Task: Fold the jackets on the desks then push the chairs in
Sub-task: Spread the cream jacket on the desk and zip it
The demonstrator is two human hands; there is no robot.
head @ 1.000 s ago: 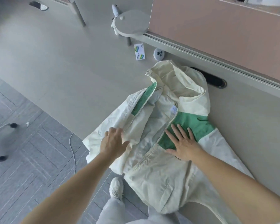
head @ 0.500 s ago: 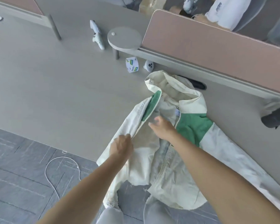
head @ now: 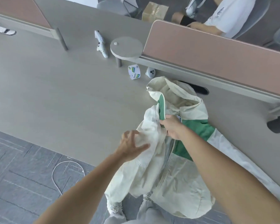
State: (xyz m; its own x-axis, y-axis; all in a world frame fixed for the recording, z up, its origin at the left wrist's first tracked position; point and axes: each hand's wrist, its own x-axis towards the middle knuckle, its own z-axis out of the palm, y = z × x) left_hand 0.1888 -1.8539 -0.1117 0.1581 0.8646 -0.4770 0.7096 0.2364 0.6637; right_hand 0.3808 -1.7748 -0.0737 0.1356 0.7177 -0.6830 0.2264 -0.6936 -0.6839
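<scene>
jacket [head: 178,183] sleeve cut off, right hand [head: 173,126] grip pinches zipper edge, left hand [head: 129,146] splayed on it

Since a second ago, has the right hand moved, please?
Yes. The right hand has left the green chest panel, moving left to grip the jacket's opposite zip edge.

Bright, even daylight; wide-angle bending; slight motion blur.
</scene>
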